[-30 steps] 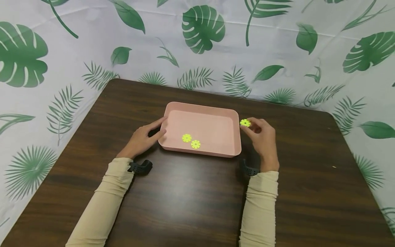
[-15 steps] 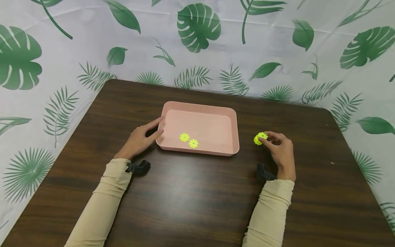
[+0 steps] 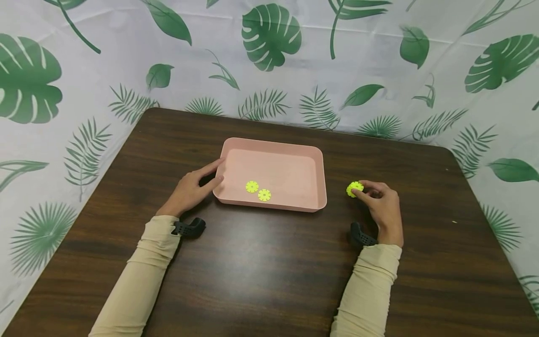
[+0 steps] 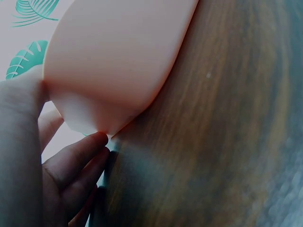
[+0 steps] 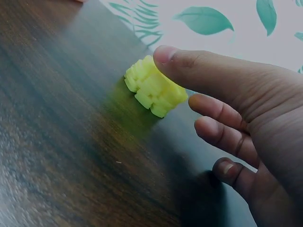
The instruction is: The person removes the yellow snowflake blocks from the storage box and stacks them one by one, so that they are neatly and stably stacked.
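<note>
Clearly, the right hand pinches a stack of notched yellow-green discs, thumb against the stack, on the tabletop to the right of the pink tray and apart from it. At the tray's left end, the left hand grips the wall, thumb and index fingertip over the rim, other fingers against the outside. Inside the tray, near its front wall and left of its middle, one loose disc lies flat just beside a second disc. Behind the tray hangs a leaf-print cloth.
</note>
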{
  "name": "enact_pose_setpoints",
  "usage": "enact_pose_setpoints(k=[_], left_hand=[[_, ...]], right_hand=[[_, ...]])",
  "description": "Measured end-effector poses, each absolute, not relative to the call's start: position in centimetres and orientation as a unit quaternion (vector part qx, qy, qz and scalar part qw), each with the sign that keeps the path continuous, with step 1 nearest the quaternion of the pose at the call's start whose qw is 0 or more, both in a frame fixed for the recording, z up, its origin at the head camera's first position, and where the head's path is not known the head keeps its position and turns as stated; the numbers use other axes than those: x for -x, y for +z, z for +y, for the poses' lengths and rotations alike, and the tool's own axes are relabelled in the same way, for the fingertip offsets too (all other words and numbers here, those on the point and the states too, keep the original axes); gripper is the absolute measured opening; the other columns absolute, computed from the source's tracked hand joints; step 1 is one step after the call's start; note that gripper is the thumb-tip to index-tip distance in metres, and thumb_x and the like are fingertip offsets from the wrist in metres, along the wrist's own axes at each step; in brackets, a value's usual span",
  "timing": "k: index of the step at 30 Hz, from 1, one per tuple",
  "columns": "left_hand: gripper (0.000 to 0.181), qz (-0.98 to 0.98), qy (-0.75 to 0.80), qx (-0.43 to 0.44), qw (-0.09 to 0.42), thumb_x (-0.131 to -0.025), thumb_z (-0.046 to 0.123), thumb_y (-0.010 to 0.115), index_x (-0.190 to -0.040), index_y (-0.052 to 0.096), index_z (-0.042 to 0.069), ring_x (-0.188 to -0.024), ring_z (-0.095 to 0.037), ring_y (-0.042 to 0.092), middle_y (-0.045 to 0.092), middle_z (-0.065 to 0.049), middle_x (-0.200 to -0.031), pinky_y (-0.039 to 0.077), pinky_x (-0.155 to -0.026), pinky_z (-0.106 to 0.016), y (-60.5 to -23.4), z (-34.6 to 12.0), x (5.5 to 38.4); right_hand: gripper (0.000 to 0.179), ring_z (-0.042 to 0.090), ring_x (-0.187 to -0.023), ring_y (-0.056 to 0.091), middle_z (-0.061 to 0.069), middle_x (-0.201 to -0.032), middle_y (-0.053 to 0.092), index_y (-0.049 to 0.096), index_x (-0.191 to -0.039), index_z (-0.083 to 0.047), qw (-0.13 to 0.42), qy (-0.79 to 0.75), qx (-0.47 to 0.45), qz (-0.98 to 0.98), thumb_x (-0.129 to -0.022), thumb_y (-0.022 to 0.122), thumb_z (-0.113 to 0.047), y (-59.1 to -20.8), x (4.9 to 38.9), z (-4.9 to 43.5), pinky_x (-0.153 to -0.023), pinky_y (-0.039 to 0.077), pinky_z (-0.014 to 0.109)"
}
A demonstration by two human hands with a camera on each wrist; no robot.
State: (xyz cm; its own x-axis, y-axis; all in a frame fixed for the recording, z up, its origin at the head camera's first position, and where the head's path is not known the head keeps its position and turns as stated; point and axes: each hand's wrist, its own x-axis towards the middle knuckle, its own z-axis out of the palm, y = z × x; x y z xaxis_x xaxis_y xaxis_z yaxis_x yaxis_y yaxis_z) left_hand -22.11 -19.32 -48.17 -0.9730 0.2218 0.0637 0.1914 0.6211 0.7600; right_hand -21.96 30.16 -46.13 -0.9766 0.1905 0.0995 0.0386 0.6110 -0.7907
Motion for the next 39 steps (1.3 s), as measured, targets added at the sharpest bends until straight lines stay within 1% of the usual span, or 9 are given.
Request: enact_pose_setpoints(k=[11,15,20,24,30,32,34,37,39], left_hand=[[0.061,0.900,0.421,-0.114,0.016,-0.104,0.055,0.055,-0.161,0.036,0.042,-0.149,-0.033,0.038,0.039,-0.004,-0.164,0.031,-0.118,-0.062,-48.3,-19.4,22.1],[0.061,0.899,0.422,-0.114,0.013,-0.104,0.054,0.055,-0.160,0.036,0.042,-0.149,-0.032,0.039,0.040,-0.004,-0.163,0.031,-0.118,-0.062,-48.3,-19.5,22.0],[0.063,0.901,0.418,-0.118,0.014,-0.103,0.056,0.054,-0.161,0.035,0.041,-0.149,-0.033,0.039,0.040,-0.004,-0.163,0.032,-0.117,-0.062,-48.3,-19.6,22.2],[0.063,0.901,0.417,-0.121,0.012,-0.104,0.056,0.054,-0.161,0.035,0.041,-0.148,-0.034,0.040,0.040,-0.005,-0.163,0.032,-0.117,-0.062,-48.3,-19.5,22.2],[0.062,0.900,0.417,-0.127,0.009,-0.104,0.056,0.054,-0.161,0.035,0.041,-0.148,-0.032,0.040,0.041,-0.004,-0.163,0.032,-0.118,-0.061,-48.2,-19.6,22.2],[0.062,0.899,0.419,-0.127,0.010,-0.104,0.056,0.054,-0.161,0.035,0.041,-0.148,-0.032,0.040,0.040,-0.003,-0.163,0.032,-0.118,-0.061,-48.2,-19.6,22.2],[0.062,0.899,0.419,-0.126,0.006,-0.104,0.055,0.055,-0.161,0.036,0.041,-0.148,-0.032,0.040,0.041,-0.003,-0.163,0.032,-0.117,-0.061,-48.3,-19.6,22.1],[0.061,0.896,0.425,-0.127,0.001,-0.104,0.054,0.056,-0.161,0.037,0.041,-0.148,-0.030,0.041,0.041,-0.002,-0.162,0.033,-0.117,-0.060,-48.4,-19.6,22.0],[0.061,0.895,0.427,-0.129,0.001,-0.104,0.054,0.056,-0.160,0.037,0.041,-0.148,-0.030,0.042,0.042,-0.001,-0.162,0.033,-0.118,-0.059,-48.5,-19.5,22.0]], right_hand=[[0.042,0.011,-0.085,0.054,0.008,-0.112,0.063,0.075,-0.123,0.000,0.087,0.437,0.063,-0.893,-0.091,0.084,-0.026,-46.1,22.0,30.2,-0.070,0.044,0.021],[0.045,0.011,-0.085,0.054,0.009,-0.115,0.062,0.074,-0.126,-0.001,0.086,0.439,0.061,-0.892,-0.091,0.084,-0.027,-46.1,22.1,30.1,-0.069,0.044,0.020],[0.047,0.009,-0.084,0.055,0.012,-0.113,0.062,0.072,-0.129,-0.001,0.115,0.450,0.046,-0.884,-0.091,0.083,-0.026,-45.7,22.1,29.4,-0.068,0.043,0.020],[0.043,0.009,-0.081,0.054,0.014,-0.108,0.063,0.074,-0.126,-0.001,0.137,0.455,0.013,-0.880,-0.091,0.083,-0.025,-45.0,22.8,27.2,-0.069,0.042,0.021],[0.031,0.016,-0.079,0.053,0.018,-0.101,0.065,0.077,-0.116,0.002,0.158,0.485,-0.070,-0.857,-0.090,0.083,-0.016,-43.8,24.5,21.2,-0.071,0.043,0.024],[0.030,0.019,-0.080,0.053,0.018,-0.101,0.065,0.077,-0.115,0.002,0.144,0.483,-0.109,-0.857,-0.090,0.083,-0.013,-43.6,24.9,18.8,-0.073,0.043,0.027],[0.031,0.023,-0.082,0.055,0.018,-0.103,0.066,0.077,-0.116,0.002,0.114,0.476,-0.151,-0.859,-0.090,0.083,-0.014,-43.6,25.2,16.3,-0.075,0.044,0.031],[0.036,0.027,-0.087,0.059,0.017,-0.109,0.069,0.075,-0.120,0.002,0.049,0.462,-0.206,-0.861,-0.090,0.083,-0.016,-43.9,25.3,12.9,-0.080,0.048,0.037],[0.038,0.027,-0.088,0.060,0.017,-0.109,0.069,0.075,-0.121,0.002,0.007,0.447,-0.230,-0.865,-0.090,0.084,-0.017,-44.4,25.4,11.1,-0.080,0.050,0.038]])
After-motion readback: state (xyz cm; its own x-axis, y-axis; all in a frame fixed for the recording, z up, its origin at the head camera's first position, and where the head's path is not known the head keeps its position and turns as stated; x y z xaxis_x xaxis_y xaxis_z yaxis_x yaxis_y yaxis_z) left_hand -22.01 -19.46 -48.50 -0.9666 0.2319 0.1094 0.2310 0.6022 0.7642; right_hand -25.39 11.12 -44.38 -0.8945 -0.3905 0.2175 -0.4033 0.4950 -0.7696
